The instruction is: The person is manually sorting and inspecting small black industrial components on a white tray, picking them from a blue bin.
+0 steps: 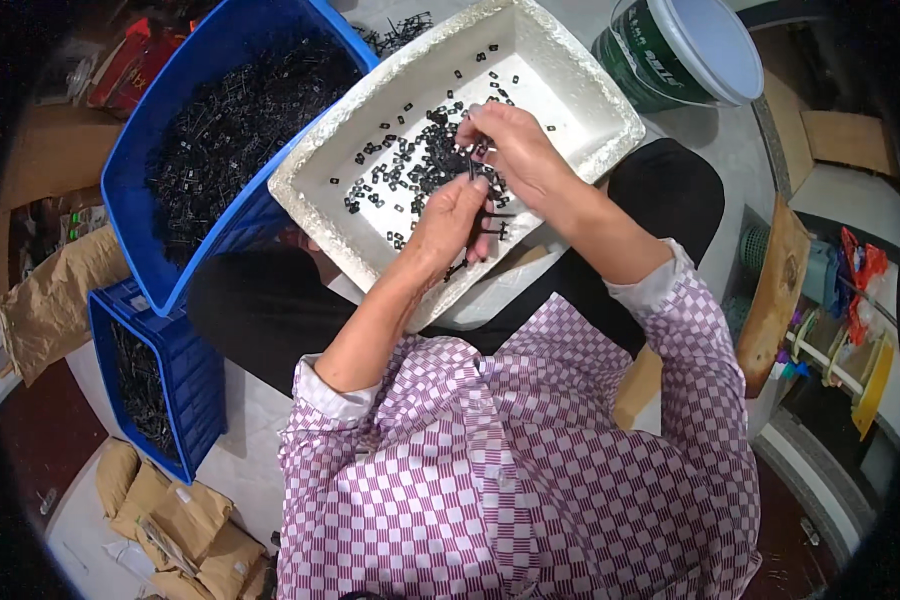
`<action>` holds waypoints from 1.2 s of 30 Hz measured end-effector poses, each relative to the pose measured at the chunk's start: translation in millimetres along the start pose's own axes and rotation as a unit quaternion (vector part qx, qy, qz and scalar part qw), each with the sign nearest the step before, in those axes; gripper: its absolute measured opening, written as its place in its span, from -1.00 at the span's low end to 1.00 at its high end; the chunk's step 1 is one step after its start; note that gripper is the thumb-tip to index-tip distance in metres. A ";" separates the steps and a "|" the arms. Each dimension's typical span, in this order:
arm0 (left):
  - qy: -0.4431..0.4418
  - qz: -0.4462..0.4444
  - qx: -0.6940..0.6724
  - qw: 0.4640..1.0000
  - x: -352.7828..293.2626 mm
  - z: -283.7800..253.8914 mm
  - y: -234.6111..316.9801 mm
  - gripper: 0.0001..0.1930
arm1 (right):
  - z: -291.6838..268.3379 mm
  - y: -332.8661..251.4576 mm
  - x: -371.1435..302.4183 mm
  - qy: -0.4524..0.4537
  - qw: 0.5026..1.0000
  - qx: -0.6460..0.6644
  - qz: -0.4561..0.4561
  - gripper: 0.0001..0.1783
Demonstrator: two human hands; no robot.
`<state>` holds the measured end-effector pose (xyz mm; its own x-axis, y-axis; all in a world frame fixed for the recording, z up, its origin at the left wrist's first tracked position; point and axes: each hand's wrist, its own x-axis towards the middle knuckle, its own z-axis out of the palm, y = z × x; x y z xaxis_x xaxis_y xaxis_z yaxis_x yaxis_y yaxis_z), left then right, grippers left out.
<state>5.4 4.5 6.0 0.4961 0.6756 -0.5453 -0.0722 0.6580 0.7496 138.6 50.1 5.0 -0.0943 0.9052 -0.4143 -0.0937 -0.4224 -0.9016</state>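
Over a white foam box (570, 75), both my hands meet with fingertips close together. My left hand (455, 218) is closed round a black plastic sprue with thin branches (497, 228) that stick out to the right of its fingers. My right hand (515, 145) is pinched just above, at the sprue's upper end; whatever small part lies between its fingertips is hidden. Many small black plastic pieces (395, 165) lie scattered on the box floor, heaped thickest in the middle, beneath my hands.
At the left, a large blue crate (130, 165) is full of black sprues (240, 130); a second blue crate (195, 385) below it holds more. A green and white bucket (660, 50) stands at the upper right. Brown paper sacks (185, 520) lie lower left. A wooden board (775, 290) stands right.
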 end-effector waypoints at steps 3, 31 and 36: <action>-0.006 0.002 0.004 1.000 0.6 1.6 4.0 -0.69 | -0.2 2.1 5.5 0.076 0.980 0.177 0.045 -0.78; 0.034 0.031 0.018 0.999 7.8 -8.3 11.2 -0.78 | -28.8 16.4 33.5 0.154 0.783 -0.525 -0.296 -0.80; 0.058 0.049 -0.043 0.996 7.4 -13.0 13.5 -0.80 | -23.3 5.3 27.1 -0.026 0.955 -0.270 -0.119 -0.77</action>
<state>-3.1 22.7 7.3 0.3801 0.7683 -0.5150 -0.1917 0.6102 0.7687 158.7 73.4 -13.9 -0.1845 0.9632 -0.1953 0.4056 -0.1064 -0.9079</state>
